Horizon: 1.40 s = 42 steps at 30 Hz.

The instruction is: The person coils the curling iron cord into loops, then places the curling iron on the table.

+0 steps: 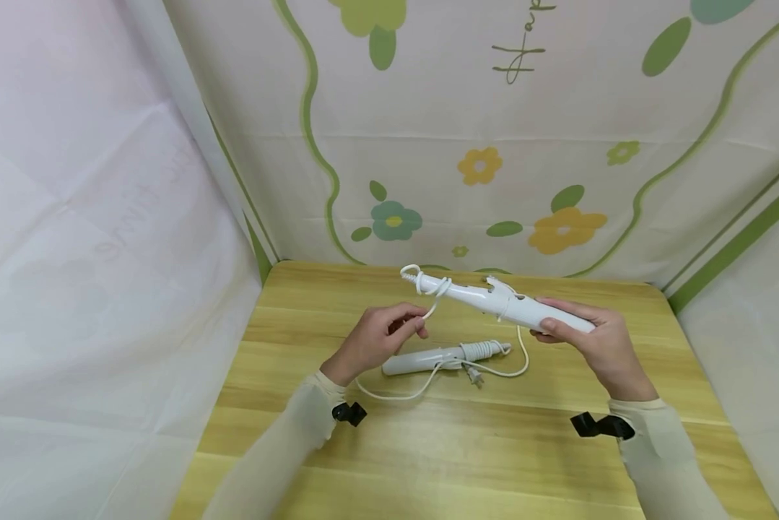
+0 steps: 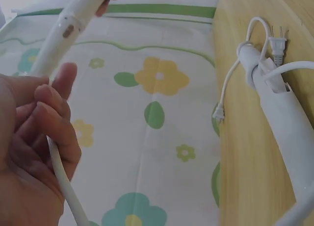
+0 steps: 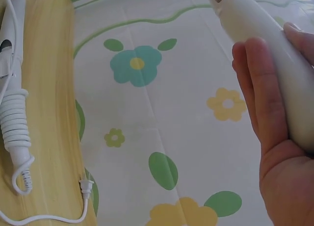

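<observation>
My right hand grips a white curling iron by its thick end, raised above the table and tilted. Its narrow end, with a ribbed cord guard, points left, and a few loops of white cord circle it. Just below that end, my left hand pinches the cord between thumb and fingers; in the left wrist view the cord runs down out of the palm. A second white curling iron lies on the table beneath, cord wound tightly round its handle. A two-pronged plug lies beside it.
The wooden table carries the slack cord, which loops across the lying iron. Another small plug shows near the table's edge in the right wrist view. A flower-printed cloth rises behind, with pale cloth walls on both sides.
</observation>
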{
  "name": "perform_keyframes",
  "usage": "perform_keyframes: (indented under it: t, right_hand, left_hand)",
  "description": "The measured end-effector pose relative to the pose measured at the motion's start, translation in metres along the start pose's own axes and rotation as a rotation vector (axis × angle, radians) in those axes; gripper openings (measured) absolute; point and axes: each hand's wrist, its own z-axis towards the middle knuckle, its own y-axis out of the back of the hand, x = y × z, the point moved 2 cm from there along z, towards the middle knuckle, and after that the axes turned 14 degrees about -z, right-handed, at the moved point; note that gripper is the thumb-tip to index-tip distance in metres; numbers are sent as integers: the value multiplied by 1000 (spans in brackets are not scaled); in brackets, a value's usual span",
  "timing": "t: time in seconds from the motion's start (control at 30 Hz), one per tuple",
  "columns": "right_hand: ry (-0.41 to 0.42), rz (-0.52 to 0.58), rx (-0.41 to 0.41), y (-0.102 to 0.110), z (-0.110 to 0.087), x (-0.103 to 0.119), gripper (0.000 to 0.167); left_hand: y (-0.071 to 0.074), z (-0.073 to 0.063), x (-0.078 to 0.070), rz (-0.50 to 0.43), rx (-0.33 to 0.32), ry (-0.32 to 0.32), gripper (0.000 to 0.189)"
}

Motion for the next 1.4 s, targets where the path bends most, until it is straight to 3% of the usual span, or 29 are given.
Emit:
perform_keyframes:
  t: [0.23, 0.6, 0.7, 0.93, 1.03, 1.17, 1.4]
  right_hand:
    - [-8, -9, -4, -2, 1, 0, 36]
    - [-54, -59, -2, 2, -2, -5, 39]
    - [-49, -54, -10, 4, -2, -7, 38]
    - [-49, -68, -3, 0, -3, -8, 39]
    - [-72, -110, 3, 2, -4, -8, 41]
    - [-99, -145, -30, 13, -7, -9, 43]
    - [-42, 33, -129, 35, -7, -10, 43]
  left_hand:
    - [1, -13, -10, 180, -60, -10, 16]
    - [7, -31, -23, 254, -80, 32, 8]
    - [6, -38, -30, 260, -58, 32, 7]
    - [0, -45, -47, 288, 61, 29, 28]
    - [-2, -37, -50, 256, 54, 22, 30]
    - [-9, -9, -46, 246, 26, -40, 30]
    - [-22, 55, -42, 193, -3, -188, 27]
